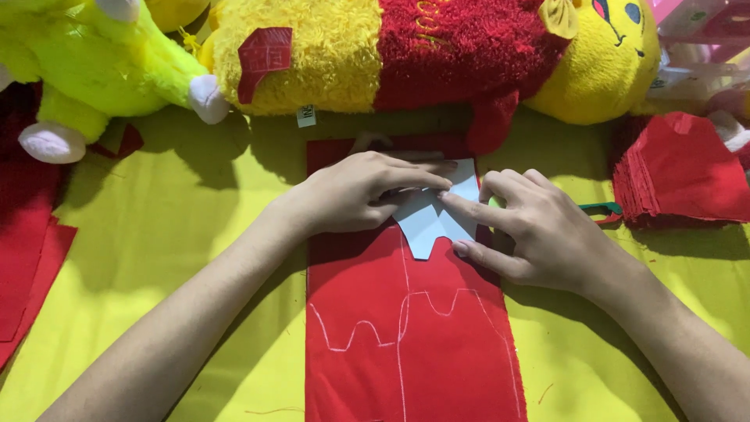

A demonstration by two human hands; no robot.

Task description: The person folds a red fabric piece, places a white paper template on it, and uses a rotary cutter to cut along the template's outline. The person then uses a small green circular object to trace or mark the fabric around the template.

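A long strip of red felt (406,344) lies on the yellow cloth (180,234), with white chalk outlines (398,320) drawn on its near half. A pale paper template (433,223) rests on the strip's far half. My left hand (359,191) lies flat on the template's upper left, fingers pressing it down. My right hand (531,227) is at the template's right edge, index finger and thumb touching it. Whether my right hand holds a piece of chalk is hidden by its fingers.
A yellow-and-red plush toy (406,47) lies across the back, a lime-green plush (86,70) at the back left. A stack of cut red felt pieces (680,176) sits at the right, a green-handled tool (601,209) beside it. More red felt (27,234) lies at the left edge.
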